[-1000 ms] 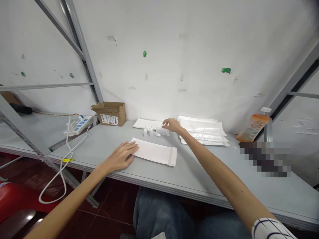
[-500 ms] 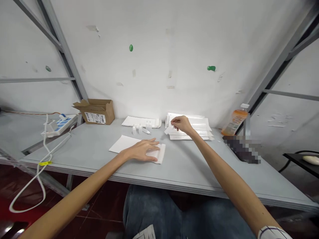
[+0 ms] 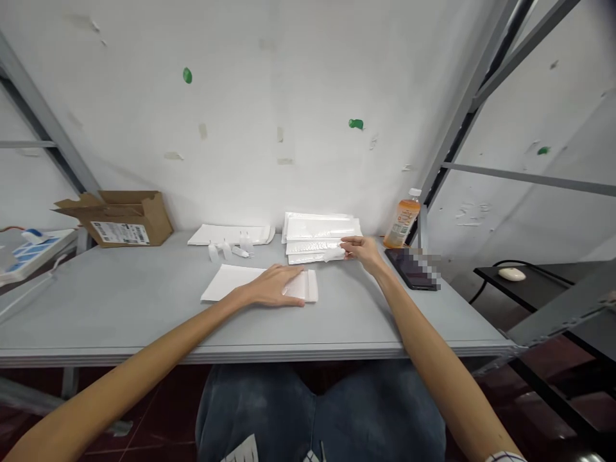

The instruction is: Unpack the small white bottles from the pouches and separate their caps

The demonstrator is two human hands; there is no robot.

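Note:
My left hand [image 3: 275, 286] lies with its fingers spread on a white envelope [image 3: 231, 280], near the end with a clear strip. My right hand [image 3: 362, 250] is closed in a pinch at the right side of a pile of white packets [image 3: 320, 228]. A small white piece [image 3: 333, 255] shows at its fingertips, too small to name. Behind the envelope stand several small white plug adapters [image 3: 226, 249], in front of another flat white packet [image 3: 231, 235].
An open cardboard box [image 3: 128, 220] stands at the back left, with a power strip [image 3: 36, 253] beyond it. At the right are an orange drink bottle [image 3: 403, 220], a dark phone [image 3: 411, 269] and a white mouse [image 3: 511, 274] on a black shelf.
The view has turned to the right. My right hand has moved right along the packets, toward their right edge. My left hand stays on the envelope.

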